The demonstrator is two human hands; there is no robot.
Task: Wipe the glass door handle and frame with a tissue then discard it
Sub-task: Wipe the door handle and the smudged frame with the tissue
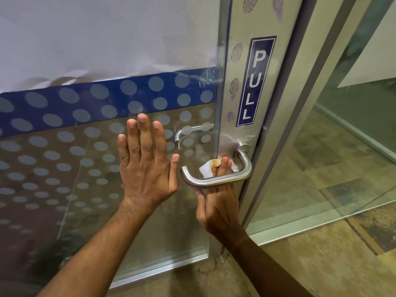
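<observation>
A steel lever handle juts from the silver door frame beside the dotted glass door. My right hand reaches up behind the handle, its fingers pressing a white tissue with an orange-brown stain against the frame between handle and glass. The handle bar crosses in front of those fingers. My left hand lies flat on the glass with straight, spread fingers, just left of the handle.
A blue PULL sign is stuck on the frame above the handle, with smudged fingerprint marks beside it. A fixed glass panel stands to the right. The worn floor lies below.
</observation>
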